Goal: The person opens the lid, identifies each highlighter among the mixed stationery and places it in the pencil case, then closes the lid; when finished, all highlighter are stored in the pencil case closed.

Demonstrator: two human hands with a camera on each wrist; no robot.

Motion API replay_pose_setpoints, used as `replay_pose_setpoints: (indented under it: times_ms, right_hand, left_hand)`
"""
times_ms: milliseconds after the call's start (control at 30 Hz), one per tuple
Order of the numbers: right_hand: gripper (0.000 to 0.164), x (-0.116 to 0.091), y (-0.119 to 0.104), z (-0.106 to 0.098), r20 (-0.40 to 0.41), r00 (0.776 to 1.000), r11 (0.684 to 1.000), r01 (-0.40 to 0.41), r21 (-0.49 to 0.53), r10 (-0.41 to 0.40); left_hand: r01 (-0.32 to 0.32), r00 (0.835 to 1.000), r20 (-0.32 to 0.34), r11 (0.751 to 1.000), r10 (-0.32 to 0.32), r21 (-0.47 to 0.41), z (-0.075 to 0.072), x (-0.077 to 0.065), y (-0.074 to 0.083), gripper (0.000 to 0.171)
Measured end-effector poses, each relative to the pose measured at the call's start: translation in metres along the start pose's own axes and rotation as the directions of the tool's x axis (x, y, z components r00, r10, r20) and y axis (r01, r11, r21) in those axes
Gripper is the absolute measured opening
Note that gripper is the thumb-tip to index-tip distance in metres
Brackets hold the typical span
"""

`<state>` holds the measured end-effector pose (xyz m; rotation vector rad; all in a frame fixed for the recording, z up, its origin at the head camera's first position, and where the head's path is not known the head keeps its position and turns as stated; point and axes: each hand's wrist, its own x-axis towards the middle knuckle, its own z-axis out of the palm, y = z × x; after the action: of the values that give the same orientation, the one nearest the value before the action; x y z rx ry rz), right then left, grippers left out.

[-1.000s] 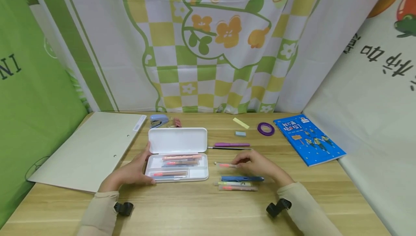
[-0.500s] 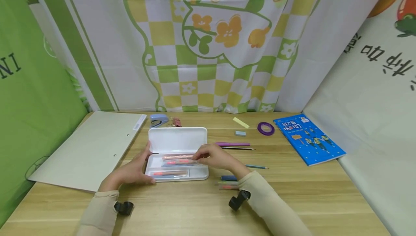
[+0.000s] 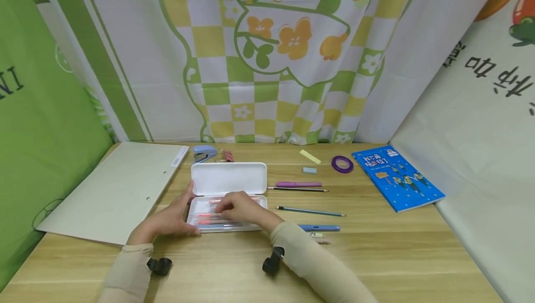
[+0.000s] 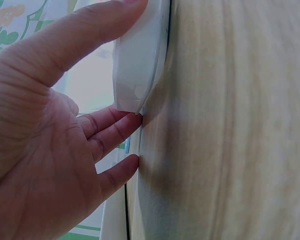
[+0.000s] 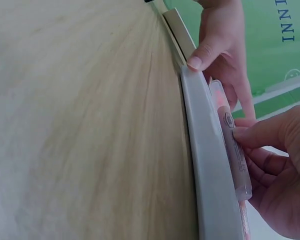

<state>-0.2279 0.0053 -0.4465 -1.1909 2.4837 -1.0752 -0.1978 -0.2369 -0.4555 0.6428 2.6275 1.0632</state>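
Observation:
A white pencil case (image 3: 198,204) lies on the table with its lid (image 3: 228,179) raised. My left hand (image 3: 171,217) holds its left end, thumb at the front corner; in the left wrist view the fingers reach round behind the case's end (image 4: 137,75). Over the tray, my right hand (image 3: 241,208) pinches a clear-capped marker (image 5: 237,167) with a reddish end, between thumb and fingers. It sits level with the front wall in the right wrist view. Several other pens and markers lie in the compartments, partly hidden under the right hand.
Right of the case lie a purple pen (image 3: 298,184), a black pencil (image 3: 298,189), a blue pencil (image 3: 311,211) and a blue pen (image 3: 326,228). Behind are a stapler (image 3: 204,153), an eraser (image 3: 309,170) and purple tape (image 3: 342,164). A book (image 3: 399,178) and a board (image 3: 113,191) flank them.
My right hand has carried the marker leftward from the table into the pencil case, then nearer its front compartment. The blue pencil has come into full view. My left hand stays put.

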Motion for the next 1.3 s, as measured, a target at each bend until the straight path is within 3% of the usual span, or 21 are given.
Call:
replay_pose_setpoints:
  times_ms: [167, 367, 567, 733, 900, 1133, 1300]
  right_hand:
    - [0.010, 0.002, -0.004, 0.006, -0.021, 1.000, 0.998, -0.003, -0.069, 0.002]
    - [0.013, 0.000, -0.003, 0.008, -0.044, 0.998, 0.998, -0.049, -0.035, 0.047]
    - [0.010, -0.007, 0.004, 0.002, -0.043, 0.993, 0.978, -0.104, 0.179, 0.113]
    - [0.015, -0.017, 0.010, -0.011, -0.019, 0.992, 0.909, -0.107, 0.403, 0.126]
    - [0.019, -0.042, 0.014, -0.033, -0.007, 0.986, 0.855, -0.141, 0.500, 0.166]
    - [0.020, -0.089, 0.035, -0.067, -0.061, 0.983, 0.868, -0.125, 0.480, 0.175]
    - [0.021, -0.122, 0.048, -0.087, -0.084, 0.968, 0.869, -0.172, 0.464, 0.237]
  left_hand:
    - [-0.020, 1.000, -0.010, 1.000, 0.021, 0.018, 0.000, 0.000, -0.001, 0.134]
    - [0.009, 1.000, 0.003, 1.000, -0.009, 0.004, 0.000, 0.001, -0.003, 0.136]
    - [0.017, 1.000, 0.006, 1.000, -0.017, 0.009, 0.001, 0.000, -0.003, 0.135]
    - [0.013, 1.000, 0.003, 1.000, -0.013, 0.006, 0.000, 0.000, 0.001, 0.134]
    - [-0.001, 1.000, 0.001, 1.000, 0.001, 0.014, -0.001, 0.001, 0.004, 0.133]
    - [0.013, 1.000, 0.008, 1.000, -0.013, 0.005, -0.001, 0.000, 0.004, 0.133]
    - [0.012, 1.000, 0.010, 1.000, -0.012, 0.000, 0.000, 0.000, 0.002, 0.134]
